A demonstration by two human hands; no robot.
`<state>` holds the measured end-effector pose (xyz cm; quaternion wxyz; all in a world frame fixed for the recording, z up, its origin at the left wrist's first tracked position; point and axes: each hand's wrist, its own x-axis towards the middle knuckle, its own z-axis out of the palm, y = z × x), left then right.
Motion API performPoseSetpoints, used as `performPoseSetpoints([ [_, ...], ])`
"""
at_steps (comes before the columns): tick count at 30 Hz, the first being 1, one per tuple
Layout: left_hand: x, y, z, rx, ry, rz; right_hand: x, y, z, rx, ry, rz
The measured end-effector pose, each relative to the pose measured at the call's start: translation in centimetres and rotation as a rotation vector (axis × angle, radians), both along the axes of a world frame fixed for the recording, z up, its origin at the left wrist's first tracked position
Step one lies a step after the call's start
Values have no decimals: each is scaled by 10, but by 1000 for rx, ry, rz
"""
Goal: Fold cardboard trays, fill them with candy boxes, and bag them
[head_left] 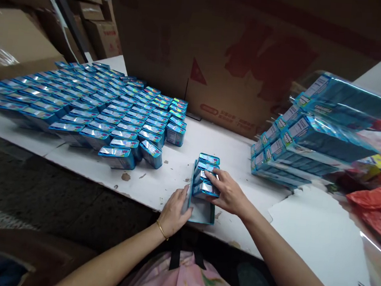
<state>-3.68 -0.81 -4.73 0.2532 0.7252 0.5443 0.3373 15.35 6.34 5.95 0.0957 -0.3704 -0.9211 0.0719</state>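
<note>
An open blue-edged cardboard tray (201, 213) lies on the white table in front of me. Several small blue packs (209, 158) stand in a row in its far part, and the near part shows its bare bottom. My left hand (173, 212) is at the tray's left wall, fingers along the outside and thumb over the rim. With thumb and fingers, my right hand (226, 191) grips the nearest small blue pack (204, 188) from the right; part of that pack is hidden behind the fingers.
Many more blue packs (126, 115) stand in rows at the left. Film-wrapped cartons (298, 134) are stacked at the right, near flat white card sheets (319, 234) and red plastic bags (378, 204). A large brown cardboard box (173, 34) stands along the back.
</note>
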Motion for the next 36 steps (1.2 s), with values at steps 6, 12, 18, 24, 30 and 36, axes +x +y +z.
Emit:
performPoseSetpoints([
  [6, -1, 0, -4, 32, 26, -47, -19, -13, -14, 118, -166, -101],
  [12, -10, 1, 0, 23, 36, -51, -34, 42, 8, 26, 37, -2],
  [18, -21, 6, -10, 27, 104, -11, -144, 167, -4, -99, 41, -254],
  [24, -22, 7, -18, 11, 114, -16, -188, 185, -36, 47, -27, -436],
  [30, -21, 7, -10, 9, 113, -15, -192, 191, -31, 7, -8, -281],
  [36, -22, 8, -8, 43, 121, -19, -163, 166, 11, 23, 145, -258],
])
